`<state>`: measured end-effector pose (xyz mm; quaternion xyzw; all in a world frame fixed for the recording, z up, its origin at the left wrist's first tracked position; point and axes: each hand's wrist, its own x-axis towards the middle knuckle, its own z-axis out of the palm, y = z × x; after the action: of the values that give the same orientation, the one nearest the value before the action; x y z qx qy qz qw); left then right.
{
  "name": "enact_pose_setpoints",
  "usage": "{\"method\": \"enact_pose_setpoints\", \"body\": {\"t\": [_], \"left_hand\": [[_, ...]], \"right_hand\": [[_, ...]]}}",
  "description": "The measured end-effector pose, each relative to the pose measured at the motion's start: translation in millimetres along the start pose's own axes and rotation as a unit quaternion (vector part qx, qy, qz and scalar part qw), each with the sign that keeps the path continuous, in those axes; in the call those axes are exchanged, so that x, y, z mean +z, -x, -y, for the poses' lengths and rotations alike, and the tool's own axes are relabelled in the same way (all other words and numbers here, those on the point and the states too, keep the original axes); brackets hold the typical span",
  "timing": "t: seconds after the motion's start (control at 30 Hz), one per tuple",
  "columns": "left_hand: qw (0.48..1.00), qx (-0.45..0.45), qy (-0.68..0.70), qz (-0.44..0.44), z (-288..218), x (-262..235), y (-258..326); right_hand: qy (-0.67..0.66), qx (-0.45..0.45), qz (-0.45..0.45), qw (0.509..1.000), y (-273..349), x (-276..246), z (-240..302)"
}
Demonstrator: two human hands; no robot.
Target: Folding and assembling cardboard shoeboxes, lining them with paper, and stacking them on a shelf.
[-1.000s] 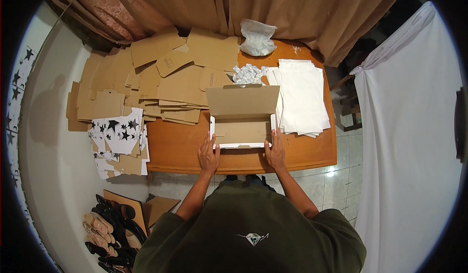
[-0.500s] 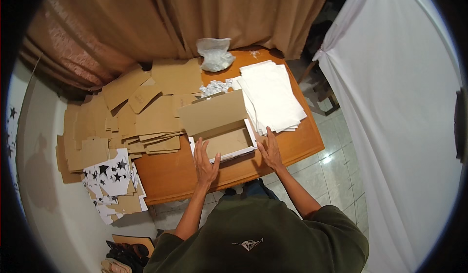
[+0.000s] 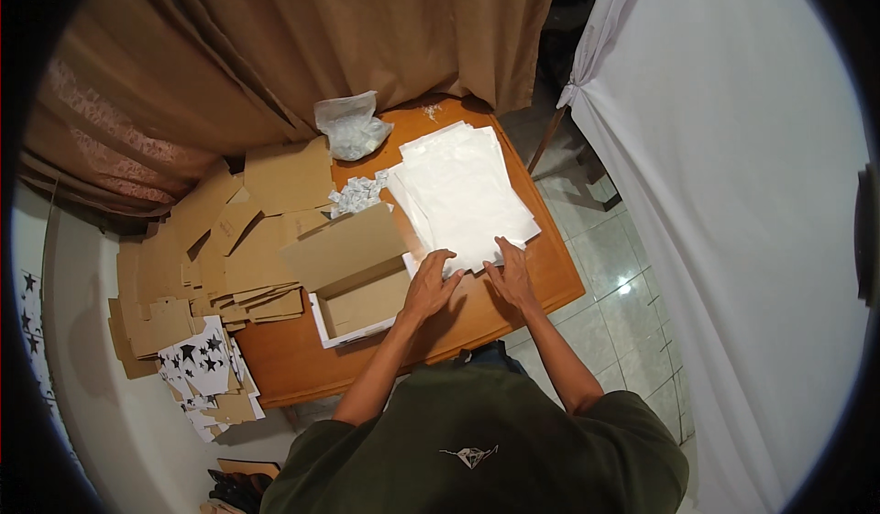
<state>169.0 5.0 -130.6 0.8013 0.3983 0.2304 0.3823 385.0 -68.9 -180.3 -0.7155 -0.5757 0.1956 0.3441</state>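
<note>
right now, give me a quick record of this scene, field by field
surface: orange-brown wooden table
left hand: flat on the near edge of the white sheets, fingers spread
right hand: flat on the same near edge
white sheets: loose stack on the table's right part
open box: brown cardboard, lid up, beside the left hand
flat cardboard: many brown pieces piled to the left
plastic bag: clear, at the far edge
backdrop: brown curtain

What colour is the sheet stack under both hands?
White; the sheet stack lies on the orange-brown table, seen in the head view.
</note>
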Motion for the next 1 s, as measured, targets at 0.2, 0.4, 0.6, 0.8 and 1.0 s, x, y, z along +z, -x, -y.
{"method": "enact_pose_setpoints", "body": {"t": [0.2,0.4,0.6,0.8,1.0], "left_hand": [[0.991,0.006,-0.119,0.060,33.2,73.2,-53.1],[0.962,0.017,-0.262,0.071,43.3,114.1,-65.5],[0.974,0.002,-0.226,-0.005,41.3,118.1,-73.9],[0.975,0.007,-0.200,-0.098,1.0,64.0,-109.3],[0.979,0.040,-0.146,-0.134,-85.1,-39.7,-129.7]], "right_hand": [[0.155,-0.027,0.079,0.984,-40.0,-6.7,-68.6],[0.191,-0.030,0.153,0.969,-63.3,-10.5,-84.5],[0.180,-0.014,0.201,0.963,-74.8,-24.3,-82.3],[0.042,-0.001,0.054,0.998,-107.7,-57.5,-65.5],[-0.225,0.109,-0.109,0.962,-142.7,-68.3,-72.2]]}}
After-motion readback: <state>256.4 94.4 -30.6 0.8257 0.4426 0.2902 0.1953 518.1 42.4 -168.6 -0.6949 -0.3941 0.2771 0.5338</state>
